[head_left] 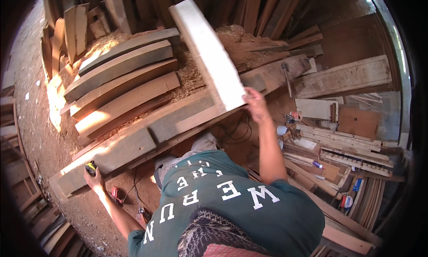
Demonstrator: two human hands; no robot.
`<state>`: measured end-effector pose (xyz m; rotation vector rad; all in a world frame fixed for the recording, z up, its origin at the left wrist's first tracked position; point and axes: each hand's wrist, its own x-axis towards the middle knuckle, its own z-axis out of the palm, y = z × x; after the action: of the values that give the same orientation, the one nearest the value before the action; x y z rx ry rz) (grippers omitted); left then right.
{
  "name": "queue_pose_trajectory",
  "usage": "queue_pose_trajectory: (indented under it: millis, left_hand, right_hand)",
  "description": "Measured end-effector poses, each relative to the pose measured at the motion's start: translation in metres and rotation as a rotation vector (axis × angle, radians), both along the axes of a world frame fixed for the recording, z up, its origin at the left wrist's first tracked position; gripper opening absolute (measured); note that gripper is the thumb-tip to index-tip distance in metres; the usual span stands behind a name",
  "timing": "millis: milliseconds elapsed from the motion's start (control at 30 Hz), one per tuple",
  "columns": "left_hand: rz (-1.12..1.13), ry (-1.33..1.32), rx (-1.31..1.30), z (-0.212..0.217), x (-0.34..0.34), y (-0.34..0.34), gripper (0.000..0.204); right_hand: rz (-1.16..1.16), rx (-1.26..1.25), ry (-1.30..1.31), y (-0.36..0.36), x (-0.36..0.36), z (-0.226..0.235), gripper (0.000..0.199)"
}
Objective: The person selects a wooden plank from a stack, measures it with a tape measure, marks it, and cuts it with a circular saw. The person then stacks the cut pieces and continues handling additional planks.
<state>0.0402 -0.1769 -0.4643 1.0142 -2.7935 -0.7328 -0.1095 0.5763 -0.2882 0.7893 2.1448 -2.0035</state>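
Observation:
My right hand [256,105] is closed on the near right corner of a pale, sunlit wooden board [209,56]. The board slants away to the far left, its near end over a thick timber bench [129,148]. At the bench's left end, my left hand [94,180] is closed around a small black and yellow tape measure [91,167]. Several curved wooden pieces [127,79] lie side by side beyond the bench, left of the board. A hammer [286,79] rests near the bench's right end.
Wood shavings [189,83] cover the area around the curved pieces. Upright planks [120,10] lean at the back. Stacked strips and offcuts [343,143] crowd the right side. A red tool [116,194] and dark cables [236,130] lie on the ground near the bench.

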Motion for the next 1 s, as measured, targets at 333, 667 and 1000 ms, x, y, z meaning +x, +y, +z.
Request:
queue_pose_trajectory:
  millis: [333, 667, 1000]
  left_hand:
    - [-0.001, 0.151, 0.378, 0.042, -0.069, 0.226, 0.068]
    - [-0.345, -0.176, 1.006, 0.092, -0.193, 0.584, 0.076]
    - [-0.087, -0.189, 1.672, 0.101, -0.217, 0.721, 0.077]
  right_hand:
    - [-0.063, 1.069, -0.126, 0.361, 0.006, 0.058, 0.037]
    - [-0.272, 0.283, -0.288, 0.498, 0.022, -0.144, 0.051]
    - [-0.088, 0.505, 0.008, 0.379, -0.038, -0.113, 0.064]
